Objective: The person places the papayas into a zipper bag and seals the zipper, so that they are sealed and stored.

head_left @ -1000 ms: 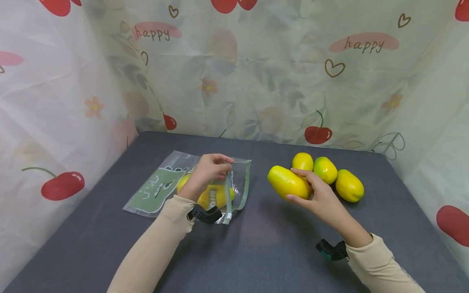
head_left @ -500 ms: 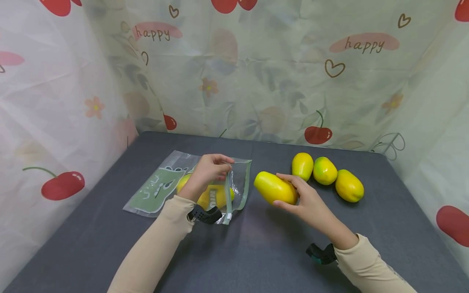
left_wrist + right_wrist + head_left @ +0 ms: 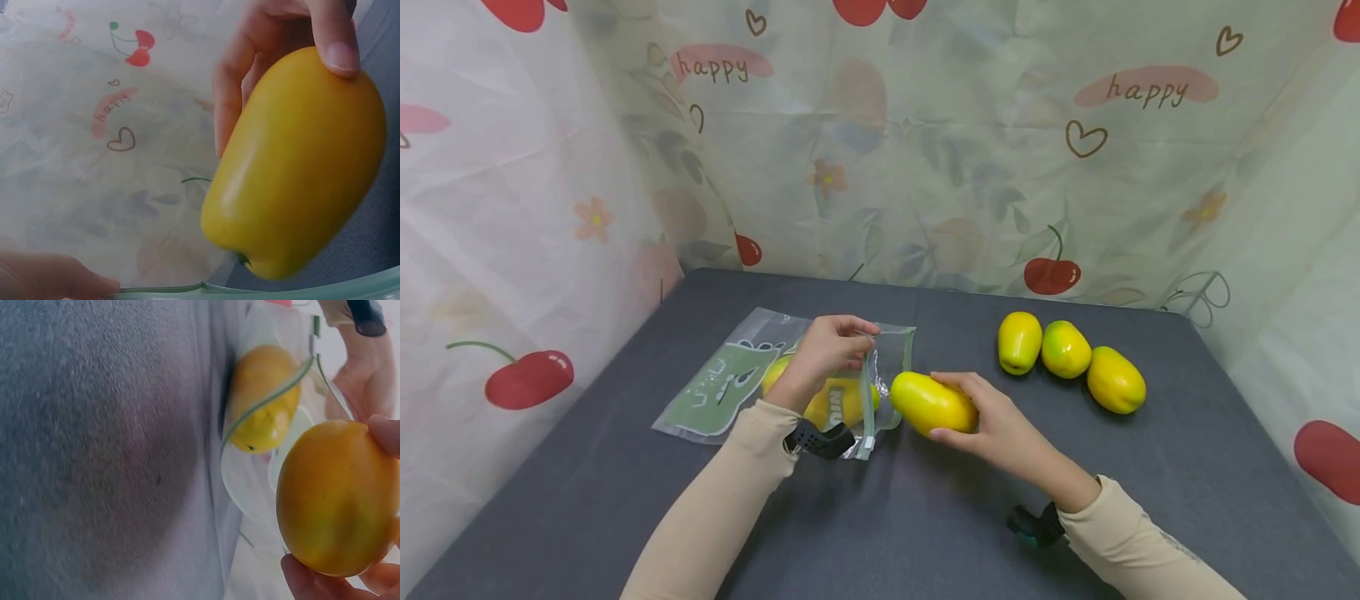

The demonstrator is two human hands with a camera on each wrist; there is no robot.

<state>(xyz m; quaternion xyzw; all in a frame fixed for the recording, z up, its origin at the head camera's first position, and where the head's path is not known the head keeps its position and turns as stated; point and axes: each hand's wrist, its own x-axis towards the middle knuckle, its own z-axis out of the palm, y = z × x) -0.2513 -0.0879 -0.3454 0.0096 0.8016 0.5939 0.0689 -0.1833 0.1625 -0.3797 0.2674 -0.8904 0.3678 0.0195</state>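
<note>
My left hand (image 3: 820,358) pinches the upper edge of a clear zip bag (image 3: 718,396) printed with a green animal face, holding its mouth apart. Inside the bag lie yellow mangoes (image 3: 842,402), partly covered by my wrist and the print; one shows clearly as a mango (image 3: 265,394) in the right wrist view. My right hand (image 3: 1003,425) grips another yellow mango (image 3: 928,402) between thumb and fingers, above the table and right at the bag's mouth. From the left wrist, this mango (image 3: 300,162) appears just beyond the green bag rim (image 3: 337,289), its stem end toward the bag.
Three more yellow mangoes, a left one (image 3: 1019,343), a greenish middle one (image 3: 1066,350) and a right one (image 3: 1116,381), rest at the back right of the dark grey table (image 3: 917,533). A patterned curtain (image 3: 910,167) hangs behind and at both sides.
My right hand has carried its mango left and slightly toward me, away from the other three, up to the bag's mouth. My left hand and the bag have stayed in place.
</note>
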